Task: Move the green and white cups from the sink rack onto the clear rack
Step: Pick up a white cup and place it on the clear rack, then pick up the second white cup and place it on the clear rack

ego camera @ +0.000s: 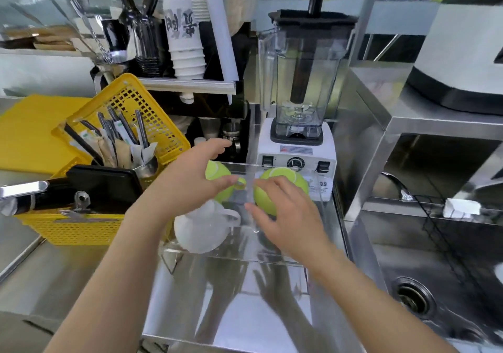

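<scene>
Yellow basket (81,227) sits at the far left of the steel desk (81,276), holding utensils and nothing of mine. Moving right, I see the white cup (202,229) lying on its side in the near left part of the clear rack (245,257), handle turned to the right. Above it my left hand (187,178) hovers with an open grip, fingers spread and holding nothing that I can make out. Behind it is one green cup (216,170), and a second green cup (275,189) sits further right, both inside the rack's clear walls. My right hand (285,222) is near that second cup, its grip loosely open and empty. At far right the sink rack (446,224) shows no cups. I judge the transfer mostly done, with only tidying or releasing left.
</scene>
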`<state>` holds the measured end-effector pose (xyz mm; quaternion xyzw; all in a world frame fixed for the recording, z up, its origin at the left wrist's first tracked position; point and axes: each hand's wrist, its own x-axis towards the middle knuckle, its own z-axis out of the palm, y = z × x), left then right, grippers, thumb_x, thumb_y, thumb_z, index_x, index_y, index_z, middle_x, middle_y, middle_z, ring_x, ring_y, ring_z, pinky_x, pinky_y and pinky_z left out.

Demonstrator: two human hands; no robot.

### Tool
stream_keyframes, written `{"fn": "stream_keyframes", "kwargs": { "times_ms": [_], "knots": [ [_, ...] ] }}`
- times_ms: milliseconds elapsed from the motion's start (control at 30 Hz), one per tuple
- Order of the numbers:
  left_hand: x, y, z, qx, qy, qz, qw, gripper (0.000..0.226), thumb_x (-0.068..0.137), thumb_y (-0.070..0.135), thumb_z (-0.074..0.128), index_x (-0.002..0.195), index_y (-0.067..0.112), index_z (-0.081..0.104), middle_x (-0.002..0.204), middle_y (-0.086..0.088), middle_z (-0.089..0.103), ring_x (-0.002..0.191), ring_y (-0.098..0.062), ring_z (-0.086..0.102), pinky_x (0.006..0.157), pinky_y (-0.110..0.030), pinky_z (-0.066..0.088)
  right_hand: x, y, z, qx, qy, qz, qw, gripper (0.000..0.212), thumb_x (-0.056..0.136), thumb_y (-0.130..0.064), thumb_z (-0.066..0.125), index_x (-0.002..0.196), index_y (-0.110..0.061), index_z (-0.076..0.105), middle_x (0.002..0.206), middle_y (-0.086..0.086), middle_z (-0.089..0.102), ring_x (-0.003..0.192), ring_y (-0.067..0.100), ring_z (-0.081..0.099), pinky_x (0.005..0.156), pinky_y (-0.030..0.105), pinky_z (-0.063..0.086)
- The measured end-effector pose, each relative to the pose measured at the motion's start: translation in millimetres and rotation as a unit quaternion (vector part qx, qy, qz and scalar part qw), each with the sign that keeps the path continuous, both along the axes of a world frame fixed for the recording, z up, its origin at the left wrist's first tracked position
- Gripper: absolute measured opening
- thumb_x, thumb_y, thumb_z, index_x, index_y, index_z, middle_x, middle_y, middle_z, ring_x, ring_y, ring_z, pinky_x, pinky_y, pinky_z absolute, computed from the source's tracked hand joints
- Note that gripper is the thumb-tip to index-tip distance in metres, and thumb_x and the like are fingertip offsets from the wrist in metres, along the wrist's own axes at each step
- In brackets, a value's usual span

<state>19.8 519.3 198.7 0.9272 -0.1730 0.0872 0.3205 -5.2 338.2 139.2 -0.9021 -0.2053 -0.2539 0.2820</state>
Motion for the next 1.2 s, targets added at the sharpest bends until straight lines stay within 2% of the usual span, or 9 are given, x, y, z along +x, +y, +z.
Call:
{"fn": "stream_keyframes", "kwargs": {
  "times_ms": [167,233,367,500,633,733,833,1067,1200],
  "knots": [
    [13,-92,-20,-0.026,-0.071,-0.064,0.995,0.059,0.082,0.036,0.064,0.135,0.022,0.041,0.139,0.003,0.047,0.126,-0.012,0.042,0.099,-0.017,0.026,1,-77,2,0.024,-0.005,-0.094,0.995,0.046,0.078,-0.031,0.065,0.117,-0.008,0.058,0.106,0.014,0.063,0.096,0.032,0.062,0.077,0.044,0.053],
    [17,-134,-28,-0.021,-0.07,-0.103,0.992,0.065,0.082,0.037,0.064,0.138,0.021,0.036,0.142,-0.001,0.043,0.13,-0.015,0.038,0.103,-0.021,0.024,-3,-113,0,0.016,-0.012,-0.142,0.99,0.051,0.078,-0.033,0.067,0.122,-0.01,0.053,0.109,0.014,0.062,0.097,0.032,0.061,0.076,0.043,0.053],
    [20,-220,-47,0.012,-0.051,-0.166,0.985,0.076,0.083,0.047,0.059,0.145,0.025,0.02,0.154,-0.001,0.025,0.141,-0.014,0.019,0.111,-0.025,0.013,-14,-193,-10,0.002,0.033,-0.223,0.974,0.068,0.08,-0.042,0.062,0.138,-0.019,0.033,0.129,0.01,0.05,0.112,0.028,0.051,0.087,0.043,0.048],
    [15,-308,-68,0.018,-0.035,-0.22,0.975,0.079,0.083,0.051,0.056,0.146,0.027,0.014,0.156,-0.002,0.019,0.142,-0.017,0.017,0.116,-0.034,0.017,-36,-277,-30,-0.012,0.075,-0.292,0.953,0.077,0.08,-0.045,0.061,0.142,-0.021,0.022,0.141,0.012,0.039,0.122,0.029,0.044,0.096,0.046,0.043],
    [9,-393,-96,0.026,-0.045,-0.255,0.966,0.085,0.08,0.055,0.056,0.146,0.03,0.008,0.158,-0.001,0.007,0.144,-0.018,0.009,0.115,-0.035,0.011,-57,-354,-56,0.009,0.107,-0.354,0.929,0.085,0.078,-0.05,0.062,0.143,-0.018,0.019,0.146,0.018,0.032,0.131,0.034,0.035,0.102,0.05,0.039],
    [10,-450,-124,0.055,-0.016,-0.29,0.955,0.09,0.078,0.061,0.053,0.146,0.031,0.001,0.159,0.002,-0.001,0.144,-0.015,0.002,0.115,-0.034,0.006,-68,-407,-80,0.021,0.156,-0.4,0.903,0.09,0.077,-0.053,0.06,0.144,-0.022,0.009,0.151,0.016,0.022,0.136,0.031,0.027,0.105,0.046,0.033],
    [16,-497,-157,0.103,0.003,-0.316,0.943,0.095,0.079,0.055,0.057,0.146,0.027,-0.005,0.158,0.001,-0.005,0.145,-0.018,-0.002,0.115,-0.033,0.002,-71,-453,-107,0.026,0.205,-0.422,0.883,0.095,0.076,-0.053,0.062,0.144,-0.02,0.005,0.153,0.016,0.018,0.135,0.033,0.028,0.105,0.046,0.035],
    [20,-570,-218,0.239,0.122,-0.344,0.9,0.112,0.075,0.051,0.065,0.143,0.023,-0.019,0.156,-0.005,-0.019,0.144,-0.024,-0.011,0.118,-0.046,0.007,-70,-511,-165,-0.002,0.345,-0.392,0.853,0.105,0.075,-0.051,0.064,0.144,-0.016,-0.009,0.156,0.016,-0.001,0.14,0.032,0.016,0.105,0.044,0.031],
    [14,-595,-235,0.196,0.207,-0.345,0.894,0.116,0.073,0.041,0.071,0.142,0.025,-0.021,0.156,-0.003,-0.019,0.145,-0.02,-0.01,0.118,-0.046,0.007,-67,-516,-181,0.027,0.377,-0.364,0.851,0.102,0.077,-0.039,0.067,0.144,-0.018,-0.006,0.155,0.016,0.005,0.141,0.031,0.018,0.106,0.045,0.031]
  ]
}}
